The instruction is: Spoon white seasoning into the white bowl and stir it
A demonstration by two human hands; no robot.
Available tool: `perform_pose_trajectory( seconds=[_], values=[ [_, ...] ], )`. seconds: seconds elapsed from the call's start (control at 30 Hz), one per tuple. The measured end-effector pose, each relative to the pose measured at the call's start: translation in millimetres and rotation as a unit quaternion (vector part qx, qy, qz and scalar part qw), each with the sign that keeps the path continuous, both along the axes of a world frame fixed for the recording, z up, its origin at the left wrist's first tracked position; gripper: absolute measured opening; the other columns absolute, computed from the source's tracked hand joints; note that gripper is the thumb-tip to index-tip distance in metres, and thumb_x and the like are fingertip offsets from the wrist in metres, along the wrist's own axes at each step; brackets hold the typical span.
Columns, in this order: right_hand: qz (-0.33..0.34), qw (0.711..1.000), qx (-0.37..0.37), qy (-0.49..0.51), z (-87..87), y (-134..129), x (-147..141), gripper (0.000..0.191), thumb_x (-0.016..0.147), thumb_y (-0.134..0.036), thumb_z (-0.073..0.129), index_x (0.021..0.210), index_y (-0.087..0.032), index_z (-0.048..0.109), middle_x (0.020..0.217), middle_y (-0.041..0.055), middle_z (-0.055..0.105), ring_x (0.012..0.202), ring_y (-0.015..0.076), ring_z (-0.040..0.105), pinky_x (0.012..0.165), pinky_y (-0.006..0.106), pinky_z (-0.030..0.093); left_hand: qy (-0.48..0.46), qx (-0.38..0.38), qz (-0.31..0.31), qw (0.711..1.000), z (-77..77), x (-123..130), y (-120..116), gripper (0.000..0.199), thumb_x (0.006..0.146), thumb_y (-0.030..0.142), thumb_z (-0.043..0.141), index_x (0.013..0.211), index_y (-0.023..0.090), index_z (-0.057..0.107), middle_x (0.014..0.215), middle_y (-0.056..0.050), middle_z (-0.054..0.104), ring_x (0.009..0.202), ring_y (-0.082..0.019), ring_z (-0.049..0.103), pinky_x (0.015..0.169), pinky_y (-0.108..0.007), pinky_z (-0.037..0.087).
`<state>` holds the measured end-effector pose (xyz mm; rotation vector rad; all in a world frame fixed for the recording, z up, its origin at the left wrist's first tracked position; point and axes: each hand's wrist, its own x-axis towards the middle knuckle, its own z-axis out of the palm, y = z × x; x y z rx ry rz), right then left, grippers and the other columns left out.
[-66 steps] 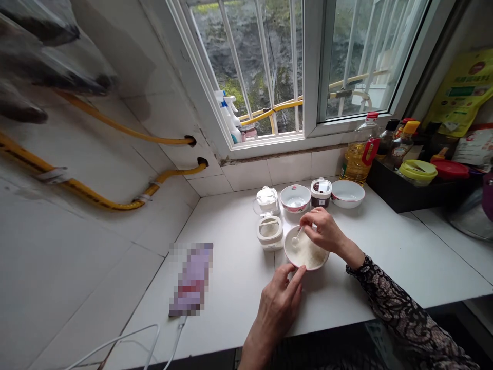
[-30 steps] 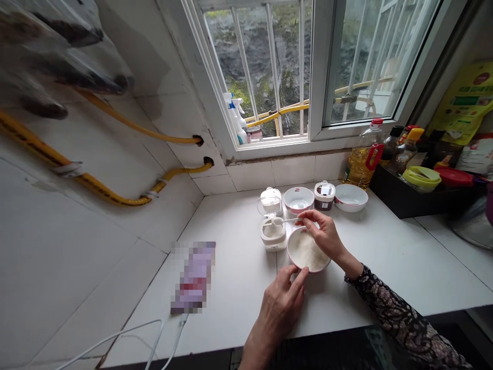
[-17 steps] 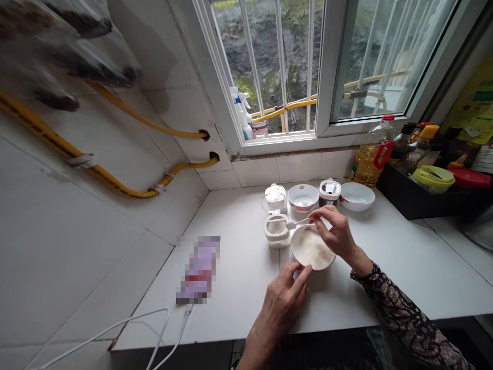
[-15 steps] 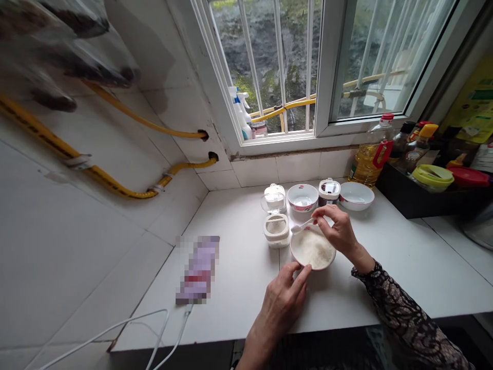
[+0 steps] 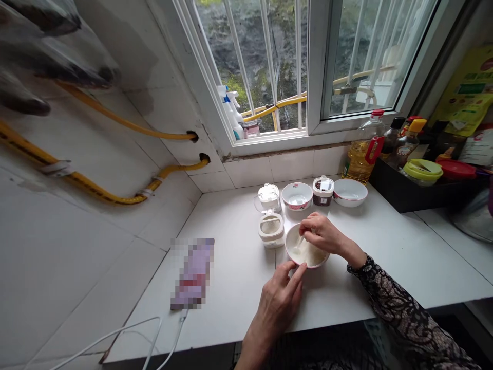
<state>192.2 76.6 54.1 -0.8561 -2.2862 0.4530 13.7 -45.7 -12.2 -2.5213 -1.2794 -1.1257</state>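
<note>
A white bowl with a pink rim stands on the counter, holding a pale, powdery or fine-grained heap. My right hand pinches a small white spoon, its head dipped into the left part of the heap. Thumb and fingers of my left hand grip the bowl's near rim. Just left of the bowl is a cream canister with its clear lid raised. Behind it sits a second white canister. My right fingers hide part of the spoon's handle.
Along the back stand a flowered bowl, a dark-filled jar and another white bowl. An oil bottle and a black condiment box are at right. A blurred purple object with a white cable lies left.
My right hand has lowered the spoon from the bowl's back left edge into the pale heap. My left hand stays on the rim. The view has shifted slightly.
</note>
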Motion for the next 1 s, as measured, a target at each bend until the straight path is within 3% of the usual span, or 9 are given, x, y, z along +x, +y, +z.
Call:
perform_pose_trajectory(
  seconds=[0.17, 0.37, 0.6, 0.8, 1.0],
  values=[
    [-0.020, 0.996, -0.062, 0.058, 3.2, 0, 1, 0.021, 0.070, -0.006, 0.046, 0.061, -0.019, 0.061, 0.053, -0.0018, 0.063, 0.058, 0.0140, 0.055, 0.076, 0.029, 0.043, -0.002, -0.001, -0.003, 1.000, 1.5, 0, 0, 0.043, 0.092, 0.006, 0.043, 0.133, 0.017, 0.052, 0.109, -0.012, 0.060, 0.095, -0.019, 0.064, 0.071, -0.025, 0.060],
    [-0.086, 0.974, -0.159, 0.136, 6.8, 4, 6, 0.018, 0.071, -0.017, 0.046, 0.063, -0.018, 0.063, 0.053, 0.0000, 0.062, 0.054, 0.0142, 0.055, 0.056, 0.024, 0.041, -0.003, 0.002, -0.003, 1.000, 0.7, 0, 0, 0.043, 0.092, 0.006, 0.043, 0.133, 0.017, 0.052, 0.110, -0.011, 0.061, 0.096, -0.019, 0.064, 0.072, -0.025, 0.059],
    [-0.131, 0.967, -0.172, 0.137, 4.7, 5, 4, 0.017, 0.068, -0.020, 0.047, 0.057, -0.019, 0.061, 0.049, -0.0012, 0.058, 0.050, 0.0127, 0.050, 0.054, 0.024, 0.037, -0.001, 0.001, -0.002, 1.000, 0.3, 0, 0, 0.044, 0.092, 0.006, 0.043, 0.133, 0.018, 0.051, 0.110, -0.011, 0.061, 0.096, -0.019, 0.064, 0.072, -0.025, 0.059],
    [-0.150, 0.940, -0.236, 0.193, 1.8, 9, 4, 0.016, 0.063, -0.024, 0.048, 0.055, -0.019, 0.061, 0.046, -0.0019, 0.055, 0.048, 0.0125, 0.048, 0.052, 0.025, 0.036, -0.003, -0.001, -0.002, 1.000, 2.3, 0, 0, 0.043, 0.092, 0.007, 0.043, 0.133, 0.018, 0.051, 0.110, -0.012, 0.061, 0.096, -0.018, 0.065, 0.072, -0.025, 0.060],
    [-0.127, 0.886, -0.335, 0.293, 3.0, 15, 6, 0.013, 0.057, -0.024, 0.052, 0.053, -0.018, 0.063, 0.045, -0.0020, 0.055, 0.046, 0.0120, 0.048, 0.053, 0.026, 0.040, -0.005, 0.002, -0.001, 1.000, 1.5, 0, 1, 0.043, 0.092, 0.007, 0.043, 0.133, 0.019, 0.052, 0.109, -0.011, 0.061, 0.094, -0.018, 0.065, 0.071, -0.024, 0.059]
  ],
)
